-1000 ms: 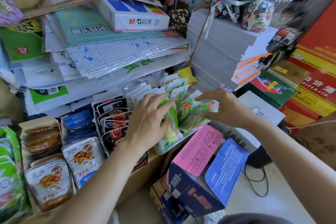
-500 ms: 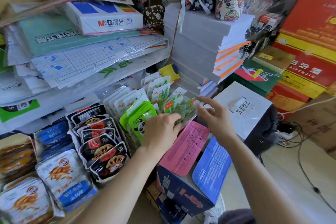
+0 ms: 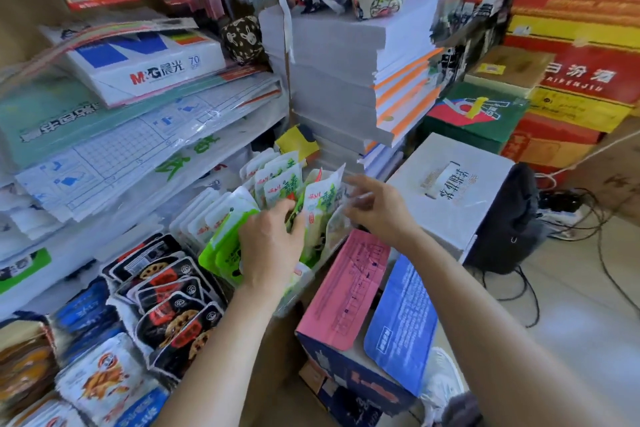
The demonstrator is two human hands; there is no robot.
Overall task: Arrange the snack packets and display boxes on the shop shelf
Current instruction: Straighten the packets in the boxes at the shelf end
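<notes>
Several white-and-green snack packets stand upright in a clear tray on the shelf, with bright green packets at the tray's left. My left hand lies over the tray, its fingers curled down among the green packets and gripping them. My right hand is at the tray's right side, its blurred fingers spread and touching the white-and-green packets. To the left lie rows of black packets, blue packets and orange-and-white packets.
A dark blue carton with open pink and blue flaps stands just below the tray. A white box sits to its right. A tall paper stack and an M&G paper ream crowd the shelf above. Cables trail across the floor.
The view has swung left and closer. My left hand has moved from the tray's front edge up among the green packets. My right hand has spread its fingers against the right-hand packets.
</notes>
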